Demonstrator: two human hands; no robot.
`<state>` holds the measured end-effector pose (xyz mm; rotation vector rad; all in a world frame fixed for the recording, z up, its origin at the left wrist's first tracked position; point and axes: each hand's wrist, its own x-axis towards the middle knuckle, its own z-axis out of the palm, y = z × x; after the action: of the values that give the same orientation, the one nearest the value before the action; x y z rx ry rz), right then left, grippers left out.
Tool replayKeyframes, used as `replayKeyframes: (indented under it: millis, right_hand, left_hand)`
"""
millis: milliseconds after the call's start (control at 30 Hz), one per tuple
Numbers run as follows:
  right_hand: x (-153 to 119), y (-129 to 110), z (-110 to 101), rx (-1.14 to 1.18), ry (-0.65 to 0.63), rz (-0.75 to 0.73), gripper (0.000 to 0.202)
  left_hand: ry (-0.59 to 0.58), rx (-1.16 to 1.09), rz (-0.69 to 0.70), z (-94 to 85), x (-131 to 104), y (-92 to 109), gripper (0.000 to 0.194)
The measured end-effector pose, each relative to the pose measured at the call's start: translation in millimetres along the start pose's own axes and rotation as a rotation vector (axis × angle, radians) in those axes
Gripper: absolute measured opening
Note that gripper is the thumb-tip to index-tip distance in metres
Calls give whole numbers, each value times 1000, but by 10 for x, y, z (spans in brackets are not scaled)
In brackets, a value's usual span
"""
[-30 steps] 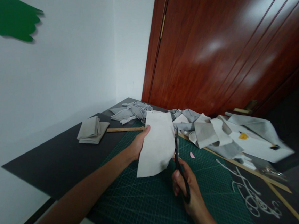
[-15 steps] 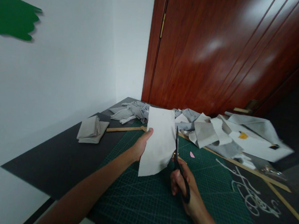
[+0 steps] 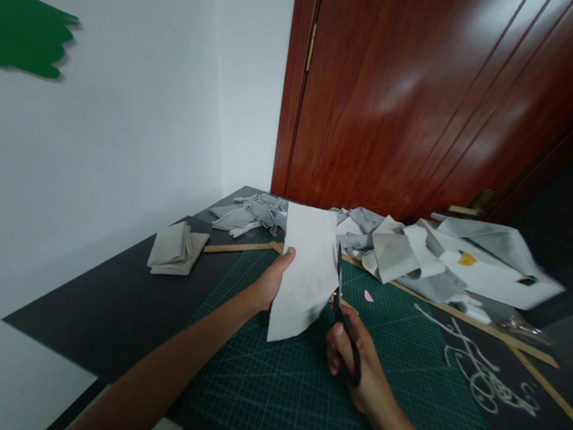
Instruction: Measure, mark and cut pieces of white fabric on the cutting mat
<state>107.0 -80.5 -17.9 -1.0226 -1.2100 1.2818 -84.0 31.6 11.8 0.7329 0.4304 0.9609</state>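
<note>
A piece of off-white fabric (image 3: 308, 270) hangs upright above the green cutting mat (image 3: 271, 388). My left hand (image 3: 271, 282) grips its left edge, thumb on the front and the other fingers hidden behind. In my right hand (image 3: 355, 351) is a pair of black-handled scissors (image 3: 339, 280), blades pointing up along the fabric's right edge. Whether the blades touch the cloth or have some of it between them, I cannot tell. Behind my right fingers a small brass-coloured thing shows only in part.
Folded beige cloth (image 3: 177, 249) lies on the dark table at left. Grey scraps (image 3: 254, 213) and a pile of cloth pieces (image 3: 396, 255) line the back. Wooden rulers (image 3: 238, 247), a pink scrap (image 3: 368, 296) and tangled white cord (image 3: 490, 380) lie around the mat. A brown door stands behind.
The fabric and my left hand have shifted slightly to the right. The scissors' handle loops have moved a little, and the blades look closer together. Everything else stays in place.
</note>
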Motion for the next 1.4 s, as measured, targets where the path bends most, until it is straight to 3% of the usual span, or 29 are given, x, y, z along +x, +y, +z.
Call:
replayKeyframes:
  millis: [267,867,1400]
  right_hand:
    - [10,-38,24,-19,13,13,79]
    - [8,-89,51,-44,8,16,71]
    - [1,-88,20,-98,-14,24,78]
  left_hand:
    - [-93,-55,-13,-27,3,18,59]
    - [-43,-58,-65,-53,11,20,64]
    - [-34,-82,-44,-79,22,25,61]
